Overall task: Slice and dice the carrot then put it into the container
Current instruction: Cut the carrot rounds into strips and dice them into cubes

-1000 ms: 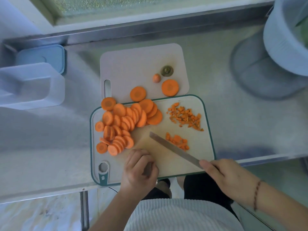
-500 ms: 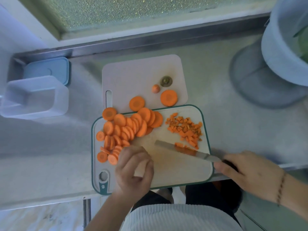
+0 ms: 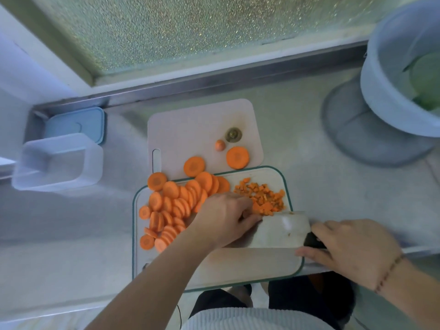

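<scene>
Several round carrot slices (image 3: 171, 206) lie heaped on the left of the green-rimmed cutting board (image 3: 238, 265). A pile of diced carrot (image 3: 262, 196) sits at the board's far right. My right hand (image 3: 352, 248) grips the dark handle of a cleaver (image 3: 281, 229), whose broad blade lies tilted flat against the diced pile. My left hand (image 3: 223, 217) rests on the board, fingers curled at the blade's tip beside the dice. The clear container (image 3: 57, 160) stands on the counter at the left.
A second pale board (image 3: 190, 129) behind holds two slices, a small carrot tip and the stem end. A blue lid (image 3: 76, 122) lies behind the container. A large blue bowl (image 3: 392, 75) with greens stands at the right, on a grey round base.
The cleaver has swung from edge-down to flat and pushed the small diced heap up against the larger pile. My left hand moved from the board's near edge to the blade tip.
</scene>
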The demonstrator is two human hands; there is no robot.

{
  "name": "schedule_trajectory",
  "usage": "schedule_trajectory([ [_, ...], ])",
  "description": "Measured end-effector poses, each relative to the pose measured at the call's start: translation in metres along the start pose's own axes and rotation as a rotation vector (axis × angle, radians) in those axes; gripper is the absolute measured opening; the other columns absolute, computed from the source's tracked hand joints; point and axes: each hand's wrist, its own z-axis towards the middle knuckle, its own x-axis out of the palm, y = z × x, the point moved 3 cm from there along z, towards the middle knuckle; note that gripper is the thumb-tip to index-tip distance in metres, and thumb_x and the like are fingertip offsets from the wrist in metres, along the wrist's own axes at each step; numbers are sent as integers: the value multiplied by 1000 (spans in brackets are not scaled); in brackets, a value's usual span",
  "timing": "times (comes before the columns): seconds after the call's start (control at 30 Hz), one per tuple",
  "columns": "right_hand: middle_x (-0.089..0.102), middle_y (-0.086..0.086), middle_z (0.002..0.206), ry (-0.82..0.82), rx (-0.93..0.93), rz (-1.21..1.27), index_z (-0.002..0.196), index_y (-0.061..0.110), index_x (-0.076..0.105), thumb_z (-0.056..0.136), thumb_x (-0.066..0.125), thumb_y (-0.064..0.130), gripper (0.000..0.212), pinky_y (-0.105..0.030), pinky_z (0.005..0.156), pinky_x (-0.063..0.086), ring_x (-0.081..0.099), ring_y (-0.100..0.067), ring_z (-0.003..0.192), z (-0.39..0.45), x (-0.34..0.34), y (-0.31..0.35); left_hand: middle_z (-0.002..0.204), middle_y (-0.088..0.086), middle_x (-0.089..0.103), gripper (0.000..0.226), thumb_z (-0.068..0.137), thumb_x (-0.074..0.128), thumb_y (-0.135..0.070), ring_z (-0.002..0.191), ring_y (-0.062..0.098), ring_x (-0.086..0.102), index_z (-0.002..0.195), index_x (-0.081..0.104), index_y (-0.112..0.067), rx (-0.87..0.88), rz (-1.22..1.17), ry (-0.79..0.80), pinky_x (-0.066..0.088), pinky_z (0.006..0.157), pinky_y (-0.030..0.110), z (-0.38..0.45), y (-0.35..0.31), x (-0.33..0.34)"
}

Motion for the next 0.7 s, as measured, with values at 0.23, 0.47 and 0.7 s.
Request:
schedule_trajectory([
  [0.23, 67, 4, 76, -243, -78, 12, 91, 24, 61, 88, -1, 74, 80, -31, 47, 45, 66, -17, 59, 3, -3, 6, 65, -4, 56, 37, 89, 57, -50, 62, 20, 54, 67, 54, -21, -64, -54, -49, 38, 57, 29, 4, -8, 14],
  [0.47, 54, 4, 44, -384, -49, 15, 67, 18, 70, 94, 11, 69, 82, -27, 26, 34, 46, -22, 25, 0, 7, 3, 81, 4, 65, 28, 89, 59, -41, 79, 30, 61, 84, 66, -15, -301, -6, -240, 51, 66, 37, 42, 33, -28],
  [0.7, 58, 2, 47, -256, 43, 65, 72, 18, 73, 91, 13, 75, 84, -31, 30, 43, 53, -24, 31, -13, 17, 5, 125, 6, 55, 53, 96, 56, -52, 119, 29, 47, 135, 53, -17, -420, 352, 52, 40, 94, 38, 90, 40, -35],
])
